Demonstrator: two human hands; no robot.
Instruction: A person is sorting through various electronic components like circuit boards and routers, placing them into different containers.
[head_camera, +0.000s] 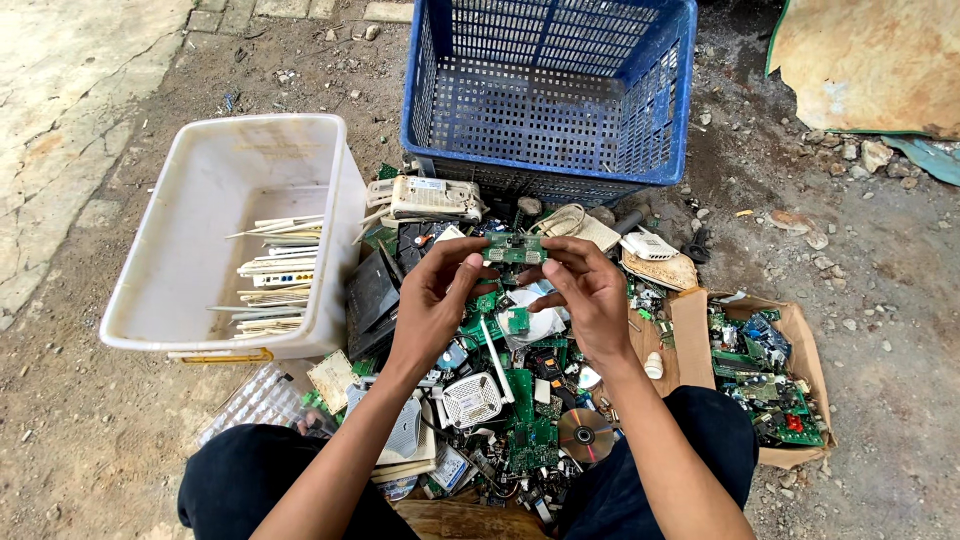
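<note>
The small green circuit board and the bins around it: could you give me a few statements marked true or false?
1. Both hands, left and right, hold the small green circuit board. True.
2. The blue crate is full of boards. False: it looks empty.
3. The white tub holds pale plastic strips. True.
4. The cardboard box sits left of the person. False: it is on the right, holding circuit boards.
5. A shiny disc lies in the pile. True.

Bare forearms, no sleeves — dark navy trousers

Left hand and right hand pinch a small green rectangular circuit board by its ends above a heap of broken electronic scrap
</note>
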